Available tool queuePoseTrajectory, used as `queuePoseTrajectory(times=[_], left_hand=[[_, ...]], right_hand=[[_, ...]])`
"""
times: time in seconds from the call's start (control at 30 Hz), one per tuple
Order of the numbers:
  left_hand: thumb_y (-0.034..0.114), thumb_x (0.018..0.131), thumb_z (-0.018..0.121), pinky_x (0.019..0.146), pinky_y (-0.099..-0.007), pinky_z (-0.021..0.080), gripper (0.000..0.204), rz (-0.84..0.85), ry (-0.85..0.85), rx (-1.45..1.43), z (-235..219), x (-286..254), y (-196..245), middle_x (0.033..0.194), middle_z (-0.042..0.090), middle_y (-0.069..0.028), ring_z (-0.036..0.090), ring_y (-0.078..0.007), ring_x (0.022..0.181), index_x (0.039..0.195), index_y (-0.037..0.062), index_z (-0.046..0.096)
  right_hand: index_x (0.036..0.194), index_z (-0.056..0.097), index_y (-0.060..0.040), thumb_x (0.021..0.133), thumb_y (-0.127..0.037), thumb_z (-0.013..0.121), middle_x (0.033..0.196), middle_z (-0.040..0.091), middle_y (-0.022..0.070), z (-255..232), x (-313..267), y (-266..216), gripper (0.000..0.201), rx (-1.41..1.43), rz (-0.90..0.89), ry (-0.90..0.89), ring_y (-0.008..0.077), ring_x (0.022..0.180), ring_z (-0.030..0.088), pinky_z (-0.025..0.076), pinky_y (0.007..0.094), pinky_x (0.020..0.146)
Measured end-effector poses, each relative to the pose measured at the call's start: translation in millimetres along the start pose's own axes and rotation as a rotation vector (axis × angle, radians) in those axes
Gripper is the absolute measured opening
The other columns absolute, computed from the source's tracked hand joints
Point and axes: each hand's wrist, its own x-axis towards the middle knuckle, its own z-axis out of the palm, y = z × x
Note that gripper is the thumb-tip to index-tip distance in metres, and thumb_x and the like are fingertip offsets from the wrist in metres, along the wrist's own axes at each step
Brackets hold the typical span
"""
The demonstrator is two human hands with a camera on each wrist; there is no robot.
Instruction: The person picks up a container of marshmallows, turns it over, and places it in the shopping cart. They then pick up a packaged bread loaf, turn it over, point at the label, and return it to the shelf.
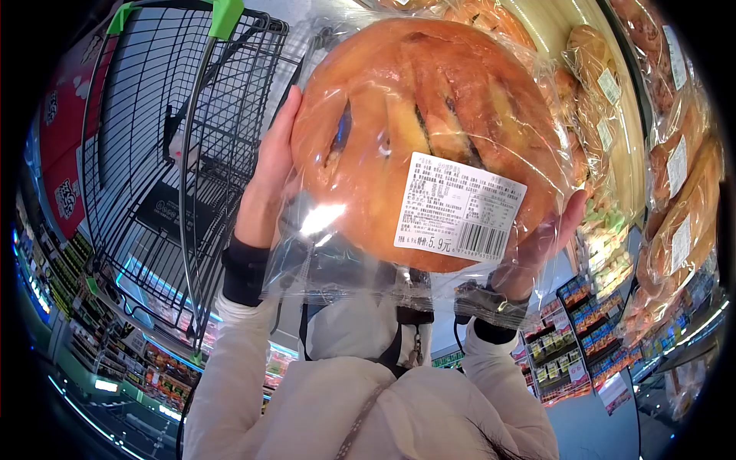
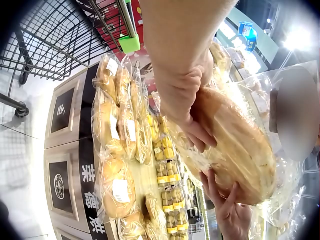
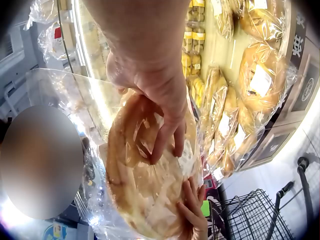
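A large round bread loaf [image 1: 353, 176], golden brown with slashes on top, is held up before the chest in a clear plastic bag [image 1: 337, 264]. Its white label [image 1: 460, 207] faces the head camera and reads 5.9元. My left hand [image 1: 268, 169] grips the loaf's left side, and my right hand [image 1: 548, 241] holds the opposite side, partly behind the plastic. In the left wrist view, left fingers [image 2: 200, 137] curl onto the loaf's underside. The right wrist view shows right fingers [image 3: 162, 142] spread across that same underside.
A wire shopping cart [image 1: 146, 84] with green fittings stands at the left, a small item inside. Bagged long loaves [image 1: 678, 207] line the curved display shelf [image 1: 632, 115] at the right. Small yellow-labelled packs [image 2: 167, 172] sit along the display. Store racks [image 1: 560, 345] stand farther off.
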Motion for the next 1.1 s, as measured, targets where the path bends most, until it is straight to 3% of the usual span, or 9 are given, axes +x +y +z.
queuePoseTrajectory(times=[0.4, 0.7, 1.1], left_hand=[[0.037, 0.090, 0.031, 0.066, -0.0226, 0.045, 0.041, -0.017, 0.002, -0.012, 4.1, 1.8, -0.4, 0.091, 0.056, -0.0046, 0.053, -0.0105, 0.078, 0.106, 0.0038, 0.048], [0.036, 0.090, 0.028, 0.080, -0.0270, 0.044, 0.044, -0.029, -0.191, -0.099, -2.4, 0.8, 1.4, 0.104, 0.053, -0.0089, 0.053, -0.0147, 0.091, 0.113, 0.0024, 0.043], [0.036, 0.091, 0.027, 0.077, -0.0275, 0.046, 0.043, -0.047, -0.370, -0.181, -17.0, 4.9, -0.8, 0.103, 0.053, -0.0092, 0.054, -0.0149, 0.089, 0.113, 0.0028, 0.042]], right_hand=[[0.122, 0.030, 0.0070, 0.079, -0.057, 0.030, 0.121, 0.041, 0.0170, 1.5, -1.2, 0.4, 0.077, 0.003, -0.006, -0.007, 0.0268, 0.110, 0.041, 0.031, 0.0359, 0.093], [0.122, 0.030, 0.0069, 0.079, -0.057, 0.030, 0.121, 0.041, 0.0169, 4.1, -3.6, 2.0, 0.077, 0.004, -0.010, -0.013, 0.0267, 0.110, 0.041, 0.031, 0.0357, 0.093], [0.122, 0.030, 0.0069, 0.079, -0.058, 0.030, 0.121, 0.041, 0.0169, 6.1, -5.9, 1.6, 0.078, -0.003, -0.012, -0.023, 0.0266, 0.110, 0.041, 0.030, 0.0356, 0.093]])
